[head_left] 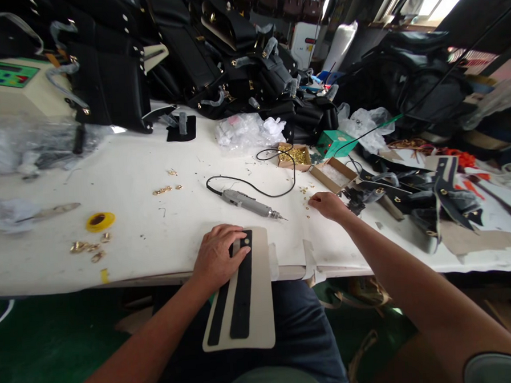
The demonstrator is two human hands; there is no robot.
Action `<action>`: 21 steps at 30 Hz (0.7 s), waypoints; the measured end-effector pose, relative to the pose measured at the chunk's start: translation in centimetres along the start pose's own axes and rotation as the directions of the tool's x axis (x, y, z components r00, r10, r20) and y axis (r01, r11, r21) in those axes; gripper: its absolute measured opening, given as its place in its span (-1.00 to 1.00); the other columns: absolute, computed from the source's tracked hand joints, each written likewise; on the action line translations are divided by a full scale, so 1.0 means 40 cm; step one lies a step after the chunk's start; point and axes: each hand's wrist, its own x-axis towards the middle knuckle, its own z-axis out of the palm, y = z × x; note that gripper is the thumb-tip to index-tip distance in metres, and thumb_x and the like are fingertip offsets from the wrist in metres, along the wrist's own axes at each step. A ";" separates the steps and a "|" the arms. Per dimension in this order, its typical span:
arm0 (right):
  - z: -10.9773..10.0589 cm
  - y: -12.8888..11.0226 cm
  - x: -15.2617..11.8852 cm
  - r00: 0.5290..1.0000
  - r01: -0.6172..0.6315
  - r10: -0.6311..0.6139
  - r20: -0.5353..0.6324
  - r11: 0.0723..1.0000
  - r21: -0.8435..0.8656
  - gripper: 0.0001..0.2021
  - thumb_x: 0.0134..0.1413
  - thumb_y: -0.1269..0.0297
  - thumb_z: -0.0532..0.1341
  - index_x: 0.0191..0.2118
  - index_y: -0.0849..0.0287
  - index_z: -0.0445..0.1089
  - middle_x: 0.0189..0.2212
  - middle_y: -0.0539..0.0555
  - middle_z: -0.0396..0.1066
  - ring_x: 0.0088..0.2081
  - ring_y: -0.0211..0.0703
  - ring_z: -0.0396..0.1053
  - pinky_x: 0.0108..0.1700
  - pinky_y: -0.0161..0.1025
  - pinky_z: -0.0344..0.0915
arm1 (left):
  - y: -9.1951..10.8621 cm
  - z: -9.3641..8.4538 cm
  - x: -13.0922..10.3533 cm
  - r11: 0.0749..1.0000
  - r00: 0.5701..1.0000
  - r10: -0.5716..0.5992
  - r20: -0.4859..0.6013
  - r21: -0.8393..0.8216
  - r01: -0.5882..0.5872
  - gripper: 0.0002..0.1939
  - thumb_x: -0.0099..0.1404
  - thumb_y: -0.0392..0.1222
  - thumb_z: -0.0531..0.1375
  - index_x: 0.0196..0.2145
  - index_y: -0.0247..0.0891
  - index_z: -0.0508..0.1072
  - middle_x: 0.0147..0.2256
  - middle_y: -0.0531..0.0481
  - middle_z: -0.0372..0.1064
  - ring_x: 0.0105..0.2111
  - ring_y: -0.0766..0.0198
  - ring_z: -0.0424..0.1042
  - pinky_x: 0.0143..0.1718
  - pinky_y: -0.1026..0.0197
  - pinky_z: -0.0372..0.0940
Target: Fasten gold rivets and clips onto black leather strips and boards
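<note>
My left hand [219, 255] grips a cream bag panel [261, 305] with two black straps on it, the thumb and fingers at the upper end of the wider black strap [243, 301] near a round light spot. The panel's lower part juts past the table edge over my lap. My right hand [327, 204] is closed in a pinch at the tabletop, beside small scattered gold pieces [304, 191]; what its fingertips hold, if anything, is hidden. Between and beyond my hands lies a grey electric screwdriver [250, 203] with its bit pointing right.
Behind the screwdriver stand a small box of gold hardware [294, 155], an open cardboard box [334, 175] and a green box [334, 143]. At left lie yellow tape [100, 221] and gold fittings [87, 247]. Black bags [108, 79] crowd the back; black strap pieces [410, 195] pile up at right.
</note>
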 end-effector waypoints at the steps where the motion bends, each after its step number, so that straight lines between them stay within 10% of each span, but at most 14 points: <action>1: 0.000 0.000 0.002 1.000 -0.011 0.011 0.001 1.000 0.003 -0.77 0.14 0.15 0.24 -0.28 0.13 0.61 -0.41 0.06 0.56 -0.36 -0.13 0.43 -0.37 -0.28 0.16 | 0.000 0.000 0.000 1.000 1.000 0.001 0.002 0.000 -0.001 -0.77 0.29 -0.11 0.28 -0.08 -0.09 0.57 0.07 -0.05 0.52 0.14 -0.04 0.38 0.13 -0.16 0.29; 11: -0.006 0.004 -0.004 0.995 -0.049 0.052 -0.083 0.998 0.037 -0.78 0.10 0.11 0.30 -0.23 0.08 0.62 -0.31 0.06 0.60 -0.31 -0.10 0.46 -0.34 -0.27 0.19 | 0.006 -0.004 0.001 1.000 1.000 0.000 0.005 0.006 0.000 -0.78 0.30 -0.11 0.28 -0.09 -0.10 0.56 0.06 -0.04 0.52 0.13 -0.03 0.38 0.13 -0.14 0.28; 21: -0.070 0.150 -0.064 0.997 -0.042 0.041 -0.067 0.999 -0.021 -0.76 0.13 0.15 0.26 -0.22 0.09 0.66 -0.27 0.06 0.63 -0.24 -0.07 0.51 -0.24 -0.26 0.25 | 0.003 -0.003 0.001 1.000 1.000 0.009 0.005 0.009 -0.009 -0.78 0.31 -0.10 0.28 -0.09 -0.09 0.55 0.06 -0.03 0.52 0.13 -0.03 0.38 0.13 -0.13 0.28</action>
